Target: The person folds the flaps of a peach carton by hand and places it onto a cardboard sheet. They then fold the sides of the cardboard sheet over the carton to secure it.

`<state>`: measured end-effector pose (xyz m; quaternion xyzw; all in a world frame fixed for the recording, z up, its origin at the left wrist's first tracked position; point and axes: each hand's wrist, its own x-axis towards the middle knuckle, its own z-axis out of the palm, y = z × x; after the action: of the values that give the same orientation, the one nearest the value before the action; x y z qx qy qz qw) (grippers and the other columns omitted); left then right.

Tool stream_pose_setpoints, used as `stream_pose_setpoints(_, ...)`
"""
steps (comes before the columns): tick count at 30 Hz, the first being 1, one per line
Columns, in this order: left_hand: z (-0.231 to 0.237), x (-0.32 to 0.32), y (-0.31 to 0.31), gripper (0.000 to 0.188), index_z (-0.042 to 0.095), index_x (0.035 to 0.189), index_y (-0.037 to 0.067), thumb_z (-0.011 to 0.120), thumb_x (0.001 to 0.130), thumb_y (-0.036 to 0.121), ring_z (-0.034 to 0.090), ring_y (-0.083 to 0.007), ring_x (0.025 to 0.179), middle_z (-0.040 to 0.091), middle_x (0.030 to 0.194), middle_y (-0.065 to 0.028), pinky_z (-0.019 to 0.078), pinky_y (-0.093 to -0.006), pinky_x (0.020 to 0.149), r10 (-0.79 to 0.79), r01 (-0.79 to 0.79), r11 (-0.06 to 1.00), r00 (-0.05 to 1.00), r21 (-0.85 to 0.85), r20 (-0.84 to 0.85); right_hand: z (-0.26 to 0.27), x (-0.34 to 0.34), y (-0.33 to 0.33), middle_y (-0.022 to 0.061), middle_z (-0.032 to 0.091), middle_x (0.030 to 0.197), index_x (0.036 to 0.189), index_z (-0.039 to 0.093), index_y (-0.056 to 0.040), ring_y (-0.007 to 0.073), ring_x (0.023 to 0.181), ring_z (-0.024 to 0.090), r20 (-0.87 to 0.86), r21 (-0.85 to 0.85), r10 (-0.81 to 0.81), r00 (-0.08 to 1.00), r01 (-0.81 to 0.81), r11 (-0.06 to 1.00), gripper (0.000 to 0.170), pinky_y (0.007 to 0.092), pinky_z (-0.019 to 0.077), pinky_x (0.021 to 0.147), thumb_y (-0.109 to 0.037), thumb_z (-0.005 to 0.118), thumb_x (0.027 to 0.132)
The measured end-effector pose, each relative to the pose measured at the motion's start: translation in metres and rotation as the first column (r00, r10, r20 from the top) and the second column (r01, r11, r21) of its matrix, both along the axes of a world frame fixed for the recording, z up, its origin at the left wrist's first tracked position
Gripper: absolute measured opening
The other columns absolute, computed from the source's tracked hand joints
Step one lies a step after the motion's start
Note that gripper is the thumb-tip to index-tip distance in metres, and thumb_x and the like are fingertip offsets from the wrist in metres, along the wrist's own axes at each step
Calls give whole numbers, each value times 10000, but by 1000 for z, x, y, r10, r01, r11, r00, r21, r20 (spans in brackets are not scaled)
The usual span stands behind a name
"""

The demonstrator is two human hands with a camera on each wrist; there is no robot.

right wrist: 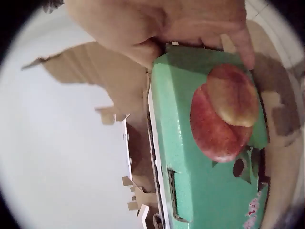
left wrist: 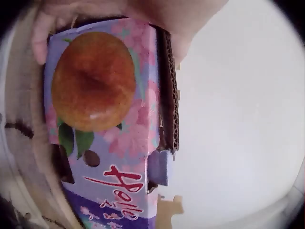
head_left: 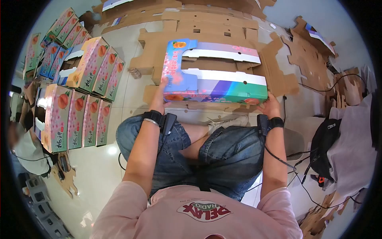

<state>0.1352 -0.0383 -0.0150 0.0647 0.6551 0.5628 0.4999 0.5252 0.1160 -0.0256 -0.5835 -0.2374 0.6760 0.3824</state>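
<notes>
Noted flattened cardboard sheets (head_left: 171, 28) spread ahead, overlapping; perhaps ground cover, perhaps material, cannot tell which.

Logged stacked cartons (head_left: 57, 115) at left, ranked side by side with like-printed panels; probably packed close to save room and resist toppling.

Saw crossed legs (head_left: 232, 149) in denim, folded under and behind the work; likely for a low, steady seat within reach of both ends.

Found the long carton (head_left: 223, 85) lying crosswise just beyond the knees, above the sheets. Cannot tell whether resting or slightly raised. Turned with its long opening (head_left: 219, 65) upward, between white-edged strips; presumably for access from above. Noted also a blue flap (head_left: 187, 81) across the left end, bridging both strips, perhaps tying them together.

Recorded left hand (head_left: 158, 95) grasping the left end near the closer corner, wrapped over edges in the left wrist view. Recorded right hand (head_left: 271, 106) grasping the opposite end, digits along both sides. Judged a balanced two-ended hold, sparing the slotted middle from squeezing.

Saw a wrist camera (head_left: 169, 123) strapped clear of the fingers.

Smallest: noted a round hole (left wrist: 91, 158) in the carton's near side; purpose unclear.
</notes>
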Motion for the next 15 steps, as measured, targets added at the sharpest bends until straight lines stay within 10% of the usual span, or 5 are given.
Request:
stream_pose_setpoints(8,-20,-11,-1,726,426,1318,159,611,750,571,431,-268,1215,489,1309,-85,306,-524,972,-326,325,945,938,26,121,6,-1,1,51,514,1172,1195,504,-113,215,1067,484,372,165,-150,916,94,982,434,466,404,824,-442,490,912)
stream_pose_setpoints(11,-9,-4,-3,664,447,1300,163,607,772,531,473,-263,1189,509,1296,-85,322,-524,965,-361,356,932,916,61,175,-5,5,5,73,619,905,1069,601,-9,203,750,575,280,285,-367,887,288,914,412,330,441,587,-382,526,913)
stream_pose_setpoints(15,-1,0,-5,634,462,1284,166,627,765,493,512,-255,1146,535,1259,-86,364,-495,941,-370,354,929,903,110,218,2,4,3,91,618,925,1025,603,7,197,768,570,244,349,-491,836,397,849,407,339,425,559,-379,535,915)
